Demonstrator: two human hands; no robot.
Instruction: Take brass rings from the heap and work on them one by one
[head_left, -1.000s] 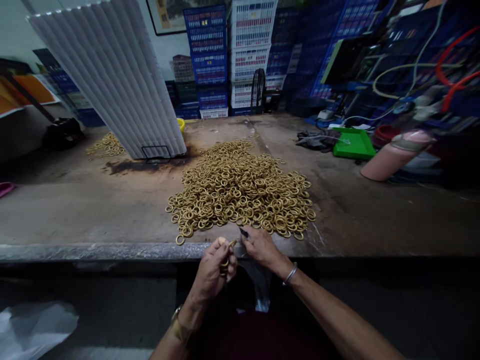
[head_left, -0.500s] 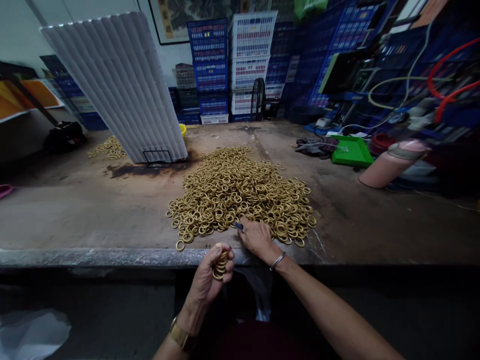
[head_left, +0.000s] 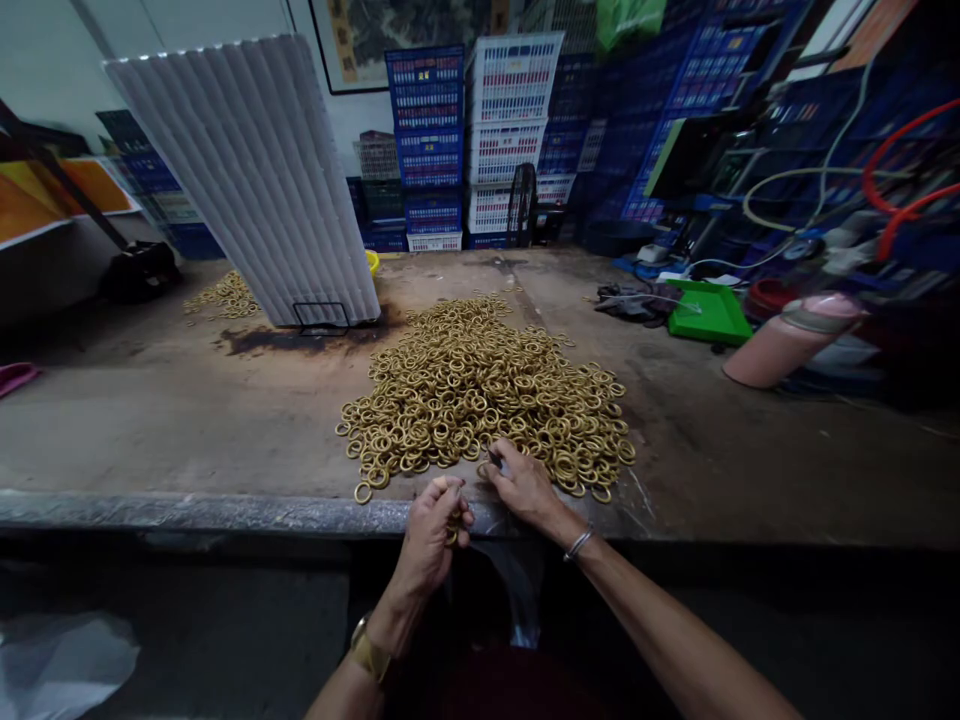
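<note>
My left hand (head_left: 436,525) is closed around several gold-coloured metal rings (head_left: 452,530), just in front of the table edge. Its fingers hide most of them. At the front of a large pile of the same rings (head_left: 480,385), my right hand (head_left: 525,488) has its thumb and fingers pinched together. One ring (head_left: 483,469) shows at those fingertips. A small dark piece (head_left: 494,457) sits between or on the fingers too, and I cannot make out what it is.
A tall ribbed panel (head_left: 255,180) leans in a wire stand, with more rings (head_left: 225,295) behind it. To the right are a green tray (head_left: 709,312) and a pink cylinder (head_left: 791,345). Stacked crates (head_left: 510,95) line the back of the table (head_left: 187,420).
My right hand has drawn back slightly from the pile, with a ring showing at its fingertips. My left hand has turned and closed more, so fewer of its rings show. The view has shifted slightly.
</note>
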